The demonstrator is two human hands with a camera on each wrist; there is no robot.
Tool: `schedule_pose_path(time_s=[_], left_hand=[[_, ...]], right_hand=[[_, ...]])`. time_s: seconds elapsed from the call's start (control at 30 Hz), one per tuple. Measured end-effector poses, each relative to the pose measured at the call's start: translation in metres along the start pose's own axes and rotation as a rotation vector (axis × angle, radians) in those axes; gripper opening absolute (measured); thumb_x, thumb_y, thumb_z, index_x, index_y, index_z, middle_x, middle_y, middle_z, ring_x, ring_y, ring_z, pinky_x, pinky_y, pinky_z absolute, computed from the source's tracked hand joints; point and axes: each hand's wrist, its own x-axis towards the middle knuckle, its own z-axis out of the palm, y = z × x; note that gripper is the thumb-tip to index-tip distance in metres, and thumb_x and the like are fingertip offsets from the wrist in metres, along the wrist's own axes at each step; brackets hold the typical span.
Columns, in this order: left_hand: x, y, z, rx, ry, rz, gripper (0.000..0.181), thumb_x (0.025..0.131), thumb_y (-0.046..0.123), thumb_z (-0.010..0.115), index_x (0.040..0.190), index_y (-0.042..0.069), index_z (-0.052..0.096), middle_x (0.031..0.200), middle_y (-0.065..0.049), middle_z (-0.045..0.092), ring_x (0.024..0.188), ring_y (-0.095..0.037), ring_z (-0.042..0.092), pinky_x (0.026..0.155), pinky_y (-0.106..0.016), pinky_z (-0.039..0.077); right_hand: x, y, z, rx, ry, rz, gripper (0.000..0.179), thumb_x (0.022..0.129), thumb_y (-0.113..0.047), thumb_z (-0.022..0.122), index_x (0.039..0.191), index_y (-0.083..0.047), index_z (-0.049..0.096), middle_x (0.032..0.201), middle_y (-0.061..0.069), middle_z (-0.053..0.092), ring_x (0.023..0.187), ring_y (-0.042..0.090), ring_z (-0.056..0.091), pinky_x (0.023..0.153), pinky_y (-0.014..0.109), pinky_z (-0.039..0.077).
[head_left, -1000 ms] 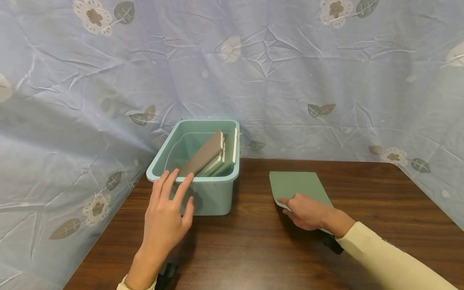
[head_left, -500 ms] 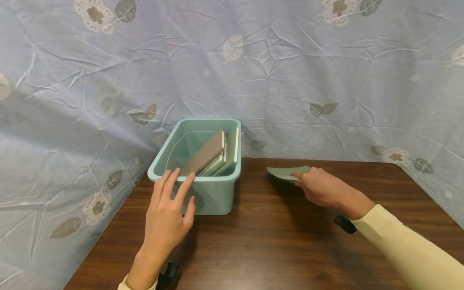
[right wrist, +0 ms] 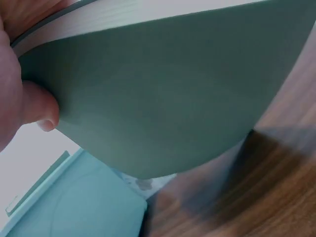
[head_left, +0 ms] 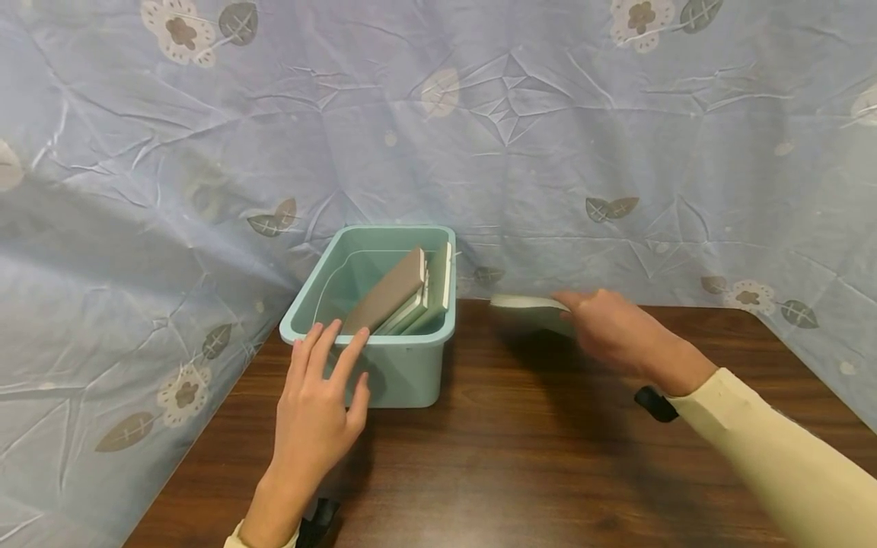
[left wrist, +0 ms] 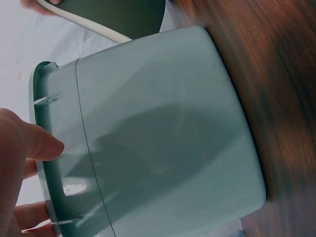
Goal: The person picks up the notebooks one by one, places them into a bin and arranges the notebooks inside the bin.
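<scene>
A green soft-cover notebook [head_left: 526,302] hangs above the right side of the table, its pale page edge facing me. My right hand [head_left: 617,333] pinches it at one corner, and the right wrist view shows the thumb [right wrist: 42,106] against the bent green cover [right wrist: 158,98]. My left hand [head_left: 314,415] rests at the near rim of a light teal plastic bin [head_left: 400,373], fingers spread and nearly straight. Inside the bin lean a brown notebook [head_left: 387,293] and several green ones [head_left: 436,285], tilted against its right wall.
The dark wood table [head_left: 479,472] carries the bin at left of centre. Behind and to the left hangs a wrinkled floral sheet [head_left: 507,167], close to the bin's far end. Black straps [head_left: 655,404] sit at both wrists.
My right hand has gripped the green notebook, lifted it off the table and tipped it up, moving it away from me. The left hand and the bin have stayed put.
</scene>
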Motion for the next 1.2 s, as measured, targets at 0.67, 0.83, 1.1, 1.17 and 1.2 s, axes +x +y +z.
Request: schedule_pose_path(time_s=[0.67,0.83,1.1,1.17,1.2], left_hand=[[-0.001,0.000,0.002,-0.002,0.013,0.004,0.060,0.085,0.015,0.065,0.144,0.017,0.053,0.143,-0.023,0.050,0.138,-0.042,0.041,0.117,-0.061,0.030],[0.000,-0.001,0.001,0.003,0.013,0.014,0.059,0.085,0.015,0.065,0.142,0.016,0.054,0.143,-0.023,0.050,0.137,-0.043,0.041,0.118,-0.058,0.029],[-0.001,-0.001,0.001,-0.003,0.017,0.015,0.057,0.085,0.016,0.064,0.142,0.016,0.055,0.143,-0.022,0.050,0.138,-0.042,0.040,0.117,-0.059,0.030],[-0.001,-0.002,0.001,-0.006,0.012,0.014,0.057,0.086,0.016,0.064,0.142,0.016,0.055,0.143,-0.022,0.050,0.138,-0.042,0.040,0.117,-0.058,0.030],[-0.002,-0.002,0.001,-0.006,0.007,0.011,0.057,0.086,0.017,0.064,0.142,0.016,0.055,0.143,-0.022,0.050,0.139,-0.041,0.039,0.118,-0.058,0.029]], right_hand=[[0.010,0.003,-0.029,-0.051,0.176,-0.076,0.029,0.092,-0.001,0.059,0.122,-0.001,0.061,0.085,0.015,0.073,0.069,0.031,0.069,0.060,0.043,0.055],[0.013,0.001,-0.045,-0.086,0.216,-0.093,0.028,0.093,-0.002,0.059,0.121,-0.001,0.061,0.085,0.015,0.073,0.067,0.029,0.068,0.061,0.046,0.054],[0.018,-0.001,-0.063,-0.104,0.282,-0.122,0.030,0.091,0.000,0.060,0.121,0.000,0.061,0.087,0.017,0.073,0.063,0.028,0.065,0.054,0.044,0.053],[0.019,-0.001,-0.066,-0.113,0.301,-0.134,0.029,0.091,0.001,0.061,0.120,0.001,0.061,0.084,0.017,0.073,0.061,0.028,0.064,0.052,0.044,0.052],[0.019,-0.001,-0.068,-0.123,0.310,-0.139,0.029,0.090,0.001,0.061,0.119,0.001,0.061,0.085,0.018,0.073,0.061,0.028,0.064,0.052,0.044,0.053]])
